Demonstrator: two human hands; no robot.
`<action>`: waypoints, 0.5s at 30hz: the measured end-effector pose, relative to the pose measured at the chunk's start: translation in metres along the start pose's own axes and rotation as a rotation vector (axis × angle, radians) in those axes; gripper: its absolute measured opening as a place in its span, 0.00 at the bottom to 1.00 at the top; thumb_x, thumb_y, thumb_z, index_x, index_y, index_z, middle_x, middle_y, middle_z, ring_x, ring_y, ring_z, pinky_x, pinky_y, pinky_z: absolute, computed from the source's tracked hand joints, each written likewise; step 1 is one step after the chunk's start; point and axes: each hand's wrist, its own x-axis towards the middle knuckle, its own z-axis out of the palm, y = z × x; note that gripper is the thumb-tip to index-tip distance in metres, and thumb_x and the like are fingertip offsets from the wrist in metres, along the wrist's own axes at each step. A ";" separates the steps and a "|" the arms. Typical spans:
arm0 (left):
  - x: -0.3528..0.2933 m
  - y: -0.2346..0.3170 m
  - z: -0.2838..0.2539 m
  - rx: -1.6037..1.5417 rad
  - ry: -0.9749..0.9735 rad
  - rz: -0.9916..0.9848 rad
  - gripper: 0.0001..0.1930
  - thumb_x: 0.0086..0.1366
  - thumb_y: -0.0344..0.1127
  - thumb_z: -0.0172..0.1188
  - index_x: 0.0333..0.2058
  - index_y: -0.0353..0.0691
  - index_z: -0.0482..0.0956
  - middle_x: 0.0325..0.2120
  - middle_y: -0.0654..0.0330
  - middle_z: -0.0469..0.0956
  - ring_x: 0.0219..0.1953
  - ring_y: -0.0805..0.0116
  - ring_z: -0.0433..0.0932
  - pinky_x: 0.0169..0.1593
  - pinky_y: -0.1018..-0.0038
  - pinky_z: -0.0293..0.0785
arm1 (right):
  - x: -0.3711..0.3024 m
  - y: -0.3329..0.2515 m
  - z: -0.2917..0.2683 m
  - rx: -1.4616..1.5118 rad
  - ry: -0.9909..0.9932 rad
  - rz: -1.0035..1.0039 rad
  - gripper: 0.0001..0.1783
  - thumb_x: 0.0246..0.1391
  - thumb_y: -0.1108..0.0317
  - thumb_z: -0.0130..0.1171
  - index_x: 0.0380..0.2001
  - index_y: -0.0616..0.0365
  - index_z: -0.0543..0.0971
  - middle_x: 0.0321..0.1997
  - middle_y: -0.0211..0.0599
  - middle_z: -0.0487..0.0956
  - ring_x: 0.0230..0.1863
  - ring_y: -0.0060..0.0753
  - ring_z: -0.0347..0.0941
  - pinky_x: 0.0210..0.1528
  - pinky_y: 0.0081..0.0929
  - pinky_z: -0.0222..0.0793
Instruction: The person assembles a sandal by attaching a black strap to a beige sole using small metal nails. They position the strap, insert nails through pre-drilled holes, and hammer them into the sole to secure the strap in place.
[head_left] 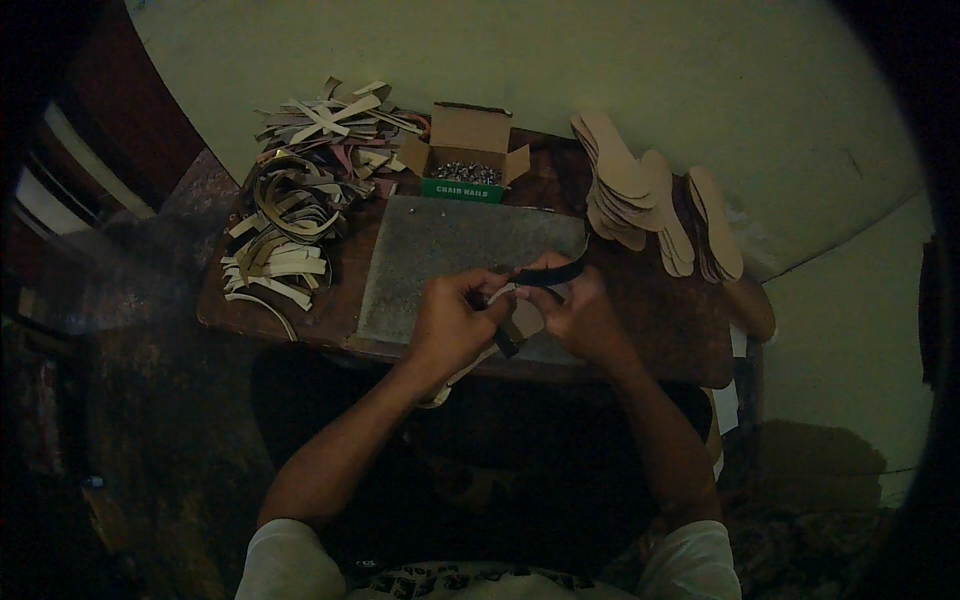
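Note:
Over the front of the board, my left hand (455,315) and my right hand (580,312) meet with fingers bent and thumbs close together. Between them is a tan shoe insole (525,318), slanting down toward the table's front edge beside my left wrist. A black strap (553,275) runs through the fingers of my right hand, one end curving up and away. A short dark end hangs lower, across the insole. My left fingers close on the insole's side, by a pale strip at the strap; their exact grip is partly hidden.
A grey board (420,250) lies on the brown wooden table (680,340). Behind it stands an open green box (462,190) of nails. Heaped strap strips (290,220) cover the left side. Stacked insoles (625,180) lie at the far right, against a pale wall (640,60).

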 end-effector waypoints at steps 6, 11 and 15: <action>0.000 -0.004 0.002 0.033 0.033 0.012 0.12 0.57 0.30 0.65 0.39 0.31 0.82 0.29 0.60 0.81 0.32 0.76 0.77 0.37 0.76 0.75 | 0.002 0.010 0.003 0.022 -0.006 -0.048 0.07 0.52 0.76 0.61 0.36 0.62 0.78 0.33 0.41 0.80 0.36 0.39 0.78 0.41 0.32 0.74; 0.005 -0.009 0.002 0.002 0.036 -0.012 0.11 0.58 0.30 0.66 0.37 0.31 0.82 0.29 0.61 0.81 0.32 0.76 0.77 0.36 0.77 0.74 | -0.002 0.022 0.004 -0.120 0.095 -0.066 0.10 0.52 0.70 0.66 0.36 0.62 0.79 0.36 0.41 0.80 0.39 0.33 0.76 0.45 0.33 0.71; 0.004 -0.009 0.003 -0.083 0.015 -0.001 0.10 0.58 0.31 0.66 0.36 0.31 0.82 0.29 0.61 0.80 0.32 0.76 0.77 0.36 0.77 0.73 | -0.002 0.029 -0.001 -0.501 0.099 -0.416 0.13 0.51 0.65 0.68 0.37 0.61 0.80 0.39 0.43 0.79 0.39 0.40 0.77 0.44 0.37 0.71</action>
